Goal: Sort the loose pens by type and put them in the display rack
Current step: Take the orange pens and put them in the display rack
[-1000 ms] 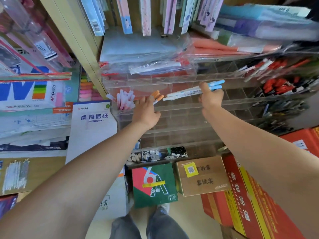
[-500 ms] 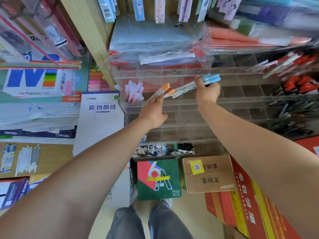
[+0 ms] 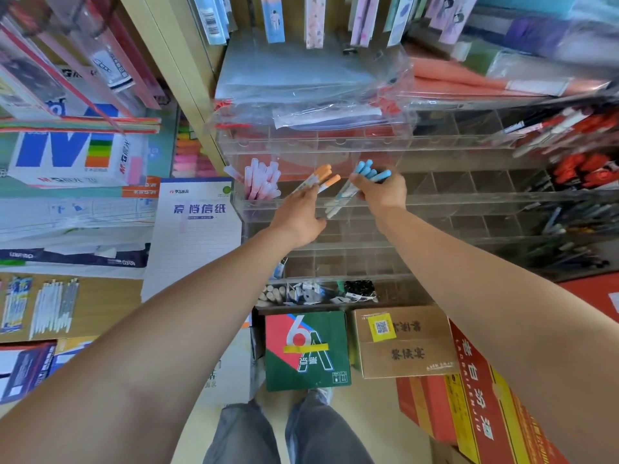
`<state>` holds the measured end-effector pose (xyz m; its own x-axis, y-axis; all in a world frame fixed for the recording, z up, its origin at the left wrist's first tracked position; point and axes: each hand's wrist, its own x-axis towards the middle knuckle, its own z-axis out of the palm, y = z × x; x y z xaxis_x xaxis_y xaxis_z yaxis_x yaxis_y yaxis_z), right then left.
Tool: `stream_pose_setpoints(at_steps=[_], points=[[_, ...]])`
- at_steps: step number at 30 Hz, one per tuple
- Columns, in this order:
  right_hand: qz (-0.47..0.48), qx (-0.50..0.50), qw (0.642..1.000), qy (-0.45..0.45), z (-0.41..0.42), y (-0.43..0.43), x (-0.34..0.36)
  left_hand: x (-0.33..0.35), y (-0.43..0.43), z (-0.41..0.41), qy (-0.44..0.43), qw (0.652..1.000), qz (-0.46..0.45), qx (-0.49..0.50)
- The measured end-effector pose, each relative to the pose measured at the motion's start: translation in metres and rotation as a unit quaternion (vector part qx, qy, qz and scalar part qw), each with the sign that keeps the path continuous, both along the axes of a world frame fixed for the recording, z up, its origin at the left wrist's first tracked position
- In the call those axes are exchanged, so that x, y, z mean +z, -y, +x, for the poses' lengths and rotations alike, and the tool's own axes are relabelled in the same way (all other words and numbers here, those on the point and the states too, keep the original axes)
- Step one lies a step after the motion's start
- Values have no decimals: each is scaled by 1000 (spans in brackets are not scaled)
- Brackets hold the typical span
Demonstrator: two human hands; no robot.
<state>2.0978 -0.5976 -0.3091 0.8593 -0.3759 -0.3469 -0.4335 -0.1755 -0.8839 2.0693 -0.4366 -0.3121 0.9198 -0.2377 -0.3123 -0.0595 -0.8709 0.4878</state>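
Observation:
A clear acrylic display rack [image 3: 435, 199] with many small compartments stands in front of me. My left hand [image 3: 296, 217] holds a few white pens with orange caps [image 3: 323, 177], caps pointing up, over a compartment near the rack's left end. My right hand [image 3: 380, 192] grips a bunch of white pens with blue caps [image 3: 370, 170], tilted, just right of the orange ones. White pens with pink caps [image 3: 263, 180] stand in the leftmost compartment.
Red and dark pens [image 3: 582, 169] fill compartments at the right. Plastic-wrapped folders [image 3: 311, 82] lie on top of the rack. Cardboard boxes [image 3: 405, 343] and a green box [image 3: 306, 351] sit on the floor below. Notepads [image 3: 192, 236] and packaged pens [image 3: 55, 308] lie at left.
My right hand has moved left with the blue-capped pens and turned them more upright, close to the orange-capped pens. My left hand has stayed near the same compartment.

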Motion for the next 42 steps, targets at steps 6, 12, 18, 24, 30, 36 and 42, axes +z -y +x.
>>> stream_pose_setpoints(at_steps=[6,12,18,24,30,36,42], points=[[-26,30,999,-9,-6,12,-3,2,1,-3,0,1000,5,-2],[-55,16,998,-35,-25,13,-6,7,-6,-13,37,999,-15,4],[-69,67,995,-13,-62,-21,-5,21,-36,-35,116,993,-33,-5],[-90,159,983,6,-90,-120,-4,19,-122,-61,133,988,-73,31],[-33,212,976,32,-109,-287,-8,-1,-275,-93,144,982,-86,92],[-34,266,963,-2,-128,-462,-56,-58,-443,-124,44,989,-36,137],[-132,313,929,-147,-144,-531,-155,-156,-540,-144,-145,982,-13,118]])
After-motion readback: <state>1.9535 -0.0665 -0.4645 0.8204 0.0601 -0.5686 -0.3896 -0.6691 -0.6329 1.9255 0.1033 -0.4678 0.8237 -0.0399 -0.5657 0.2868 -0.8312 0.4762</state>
